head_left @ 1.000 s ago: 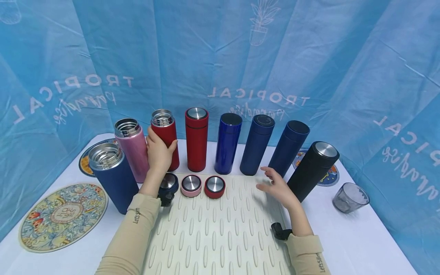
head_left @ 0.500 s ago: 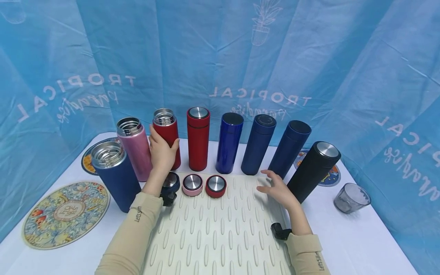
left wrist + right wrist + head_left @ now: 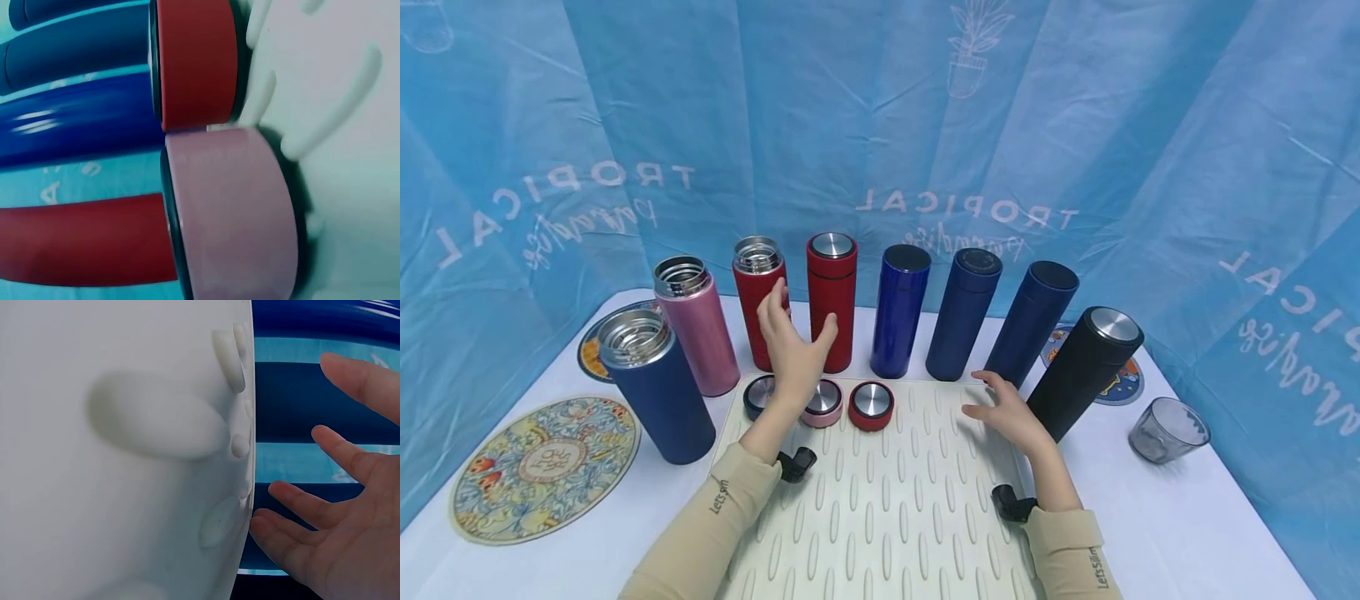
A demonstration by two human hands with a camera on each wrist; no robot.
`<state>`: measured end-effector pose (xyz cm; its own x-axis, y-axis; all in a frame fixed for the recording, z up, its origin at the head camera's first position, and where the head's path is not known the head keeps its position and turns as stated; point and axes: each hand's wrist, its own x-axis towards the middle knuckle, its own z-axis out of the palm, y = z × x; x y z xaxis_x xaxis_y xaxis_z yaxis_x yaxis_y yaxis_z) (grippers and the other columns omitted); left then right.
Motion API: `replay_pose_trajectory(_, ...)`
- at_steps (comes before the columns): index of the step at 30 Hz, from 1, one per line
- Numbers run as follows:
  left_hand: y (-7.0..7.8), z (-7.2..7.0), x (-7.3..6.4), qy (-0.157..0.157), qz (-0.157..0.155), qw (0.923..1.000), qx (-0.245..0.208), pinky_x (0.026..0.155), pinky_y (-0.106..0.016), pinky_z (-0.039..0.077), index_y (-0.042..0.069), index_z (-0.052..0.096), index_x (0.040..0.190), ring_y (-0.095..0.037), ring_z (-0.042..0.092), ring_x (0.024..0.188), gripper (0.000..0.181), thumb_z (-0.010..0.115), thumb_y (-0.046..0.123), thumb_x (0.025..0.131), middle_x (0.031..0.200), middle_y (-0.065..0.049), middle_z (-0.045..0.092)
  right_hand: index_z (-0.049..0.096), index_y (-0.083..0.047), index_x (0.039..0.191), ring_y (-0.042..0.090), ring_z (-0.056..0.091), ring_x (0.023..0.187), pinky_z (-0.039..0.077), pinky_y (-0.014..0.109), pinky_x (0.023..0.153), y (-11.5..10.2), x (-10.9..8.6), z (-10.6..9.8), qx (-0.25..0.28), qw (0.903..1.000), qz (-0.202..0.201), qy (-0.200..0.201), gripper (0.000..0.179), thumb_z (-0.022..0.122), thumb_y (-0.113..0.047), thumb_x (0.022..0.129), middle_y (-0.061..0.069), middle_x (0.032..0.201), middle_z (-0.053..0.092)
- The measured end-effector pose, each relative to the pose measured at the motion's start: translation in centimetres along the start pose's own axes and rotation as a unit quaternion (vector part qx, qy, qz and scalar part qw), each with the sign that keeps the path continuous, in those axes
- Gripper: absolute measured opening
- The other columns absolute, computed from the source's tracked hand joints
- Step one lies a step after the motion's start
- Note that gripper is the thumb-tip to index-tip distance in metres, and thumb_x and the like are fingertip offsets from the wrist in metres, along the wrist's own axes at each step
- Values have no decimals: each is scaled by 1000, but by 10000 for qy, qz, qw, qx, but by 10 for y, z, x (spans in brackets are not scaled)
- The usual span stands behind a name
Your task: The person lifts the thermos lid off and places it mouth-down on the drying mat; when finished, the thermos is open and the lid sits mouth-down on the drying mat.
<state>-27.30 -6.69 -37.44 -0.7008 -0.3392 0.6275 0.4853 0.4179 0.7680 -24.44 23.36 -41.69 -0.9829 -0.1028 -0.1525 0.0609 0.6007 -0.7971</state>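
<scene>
My left hand [image 3: 797, 354] holds nothing, fingers spread, in front of the lidless red thermos [image 3: 754, 304] and the lidded red thermos [image 3: 832, 287]. I cannot tell if it touches either. Below it sit a dark blue lid [image 3: 760, 395], a pink lid [image 3: 824, 402] partly hidden by the wrist, and a red lid [image 3: 871, 406]. The left wrist view shows the pink lid [image 3: 231, 212] and red lid [image 3: 199, 65] close up. My right hand [image 3: 1009, 415] hovers with loosely bent fingers near the navy thermos [image 3: 1033, 317] and the black thermos [image 3: 1078, 375], holding nothing.
Lidless pink [image 3: 700, 337] and navy [image 3: 666, 392] thermoses stand at left. A shiny blue thermos [image 3: 898, 312] and another navy one [image 3: 962, 317] stand at back. A textured cream mat [image 3: 895, 517] lies in front. A glass [image 3: 1168, 432] is at right, a patterned round mat [image 3: 546, 471] at left.
My left hand has let go of the lidless red thermos and moved right, toward the lidded red one. The dark blue lid shows more. My right hand has stayed nearly still.
</scene>
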Motion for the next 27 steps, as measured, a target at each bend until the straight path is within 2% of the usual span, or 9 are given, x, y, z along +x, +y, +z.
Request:
replay_pose_trajectory(3,-1,7,-1,-378,-23,9992,-107,105,-37,31,6,20,144,-21,29,129,81,68,22,81,140,-15,27,33,-10,140,39,16,135,23,61,103,0,0,0,-8,10000,12,-14,64,64,-22,85,21,147,19)
replay_pose_trajectory(9,-3,16,2,-855,-461,9953,53,105,-49,30,11,11,147,-28,26,131,92,71,27,79,145,-14,19,33,-10,140,40,18,134,23,61,103,1,0,1,-55,9999,114,-24,64,63,-23,86,23,147,18)
replay_pose_trajectory(15,-7,24,10,-1016,-735,9920,130,105,-52,28,10,10,147,-29,25,133,96,73,27,77,145,-16,20,33,-11,140,40,19,134,24,61,103,-1,-1,1,-83,9999,142,-21,63,63,-23,86,23,147,19)
replay_pose_trajectory(21,-15,31,17,-1129,-967,9885,279,106,-51,27,9,8,147,-30,28,131,99,74,28,76,145,-17,23,33,-10,140,41,20,134,25,61,102,-1,-2,1,-142,9997,204,-22,62,62,-23,87,24,147,20)
replay_pose_trajectory(27,-20,35,21,-1272,-1229,9840,230,105,-52,28,7,7,146,-32,32,129,97,73,27,78,145,-18,25,33,-10,140,41,20,134,25,61,102,0,-1,2,-180,9995,277,-20,62,62,-24,87,23,147,21)
